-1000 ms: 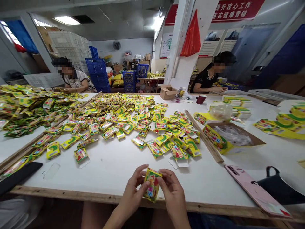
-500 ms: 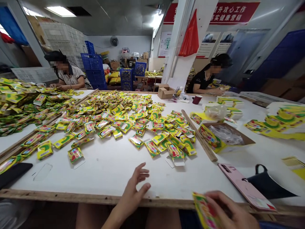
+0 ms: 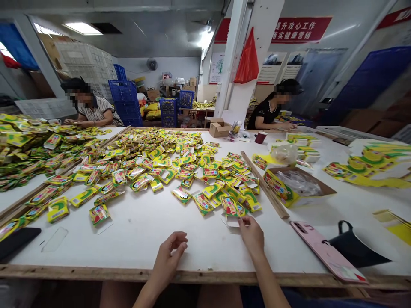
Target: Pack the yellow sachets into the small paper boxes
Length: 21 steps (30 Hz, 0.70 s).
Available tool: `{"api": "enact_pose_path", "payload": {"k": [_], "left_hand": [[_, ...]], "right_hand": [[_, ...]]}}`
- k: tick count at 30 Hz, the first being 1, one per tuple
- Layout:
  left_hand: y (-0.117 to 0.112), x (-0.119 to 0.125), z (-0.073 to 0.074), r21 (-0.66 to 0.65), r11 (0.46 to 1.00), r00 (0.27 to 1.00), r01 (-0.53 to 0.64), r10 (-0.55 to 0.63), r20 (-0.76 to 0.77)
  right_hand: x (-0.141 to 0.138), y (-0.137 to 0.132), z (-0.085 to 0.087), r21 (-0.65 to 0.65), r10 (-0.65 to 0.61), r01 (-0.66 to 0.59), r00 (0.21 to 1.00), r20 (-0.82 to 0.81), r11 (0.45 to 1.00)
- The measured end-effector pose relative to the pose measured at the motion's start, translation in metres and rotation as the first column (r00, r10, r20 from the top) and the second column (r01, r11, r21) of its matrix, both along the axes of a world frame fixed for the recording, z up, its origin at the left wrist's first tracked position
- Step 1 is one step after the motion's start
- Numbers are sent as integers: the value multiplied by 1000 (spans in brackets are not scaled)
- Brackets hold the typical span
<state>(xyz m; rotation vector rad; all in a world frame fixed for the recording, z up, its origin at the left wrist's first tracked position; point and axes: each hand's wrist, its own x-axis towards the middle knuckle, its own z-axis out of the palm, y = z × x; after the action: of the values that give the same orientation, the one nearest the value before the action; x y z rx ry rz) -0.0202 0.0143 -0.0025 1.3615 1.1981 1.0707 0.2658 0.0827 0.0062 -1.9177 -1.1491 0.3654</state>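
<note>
A small yellow-and-green printed carton lies at the front of the pile, its white end flap standing out toward me. My right hand has its thumb and fingertips on this carton's near right corner, pinching it. Over the bare white table, left of it, hovers my left hand; its fingers are loosely curled with the thumb apart, and nothing shows between them. Behind both hands spreads a heap of similar cartons. One more carton with its flap out lies by itself to the left.
A wooden strip borders the heap on the right. Beyond it are an opened box of clear plastic bags, a pink phone and a dark cup-like object. A black phone-like object lies left. Two people sit across the table.
My right hand has moved from the table's front edge up to the pile, and the carton it held earlier is gone from it. My left hand has drawn slightly left and curled more.
</note>
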Motion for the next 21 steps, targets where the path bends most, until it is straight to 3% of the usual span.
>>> {"api": "enact_pose_path", "payload": {"k": [4,6,11,14,15,17,19,21], "left_hand": [[1,1,-3,38,998,998,-43,44,-39],[0,3,-2,103,993,995,-60,68,-79],[1,16,19,308,951,984,19,37,-175],[5,23,33,283,948,983,146,-107,-148],[7,24,35,252,950,980,183,-156,-124],[9,23,33,200,962,982,188,-183,-45],[10,19,25,168,980,991,108,-119,56],[9,12,16,128,991,987,40,-59,151]], "right_hand": [[-2,-22,9,79,88,-86,996,-24,993],[-13,-34,21,131,205,-202,979,-9,971],[-63,-43,58,209,577,-592,806,132,778],[-90,-40,67,173,701,-709,703,115,683],[-96,-40,66,180,714,-716,695,91,674],[-101,-42,57,233,674,-662,738,40,712],[-101,-48,43,295,586,-554,810,-26,779],[-101,-57,27,309,549,-493,827,-124,813]]}}
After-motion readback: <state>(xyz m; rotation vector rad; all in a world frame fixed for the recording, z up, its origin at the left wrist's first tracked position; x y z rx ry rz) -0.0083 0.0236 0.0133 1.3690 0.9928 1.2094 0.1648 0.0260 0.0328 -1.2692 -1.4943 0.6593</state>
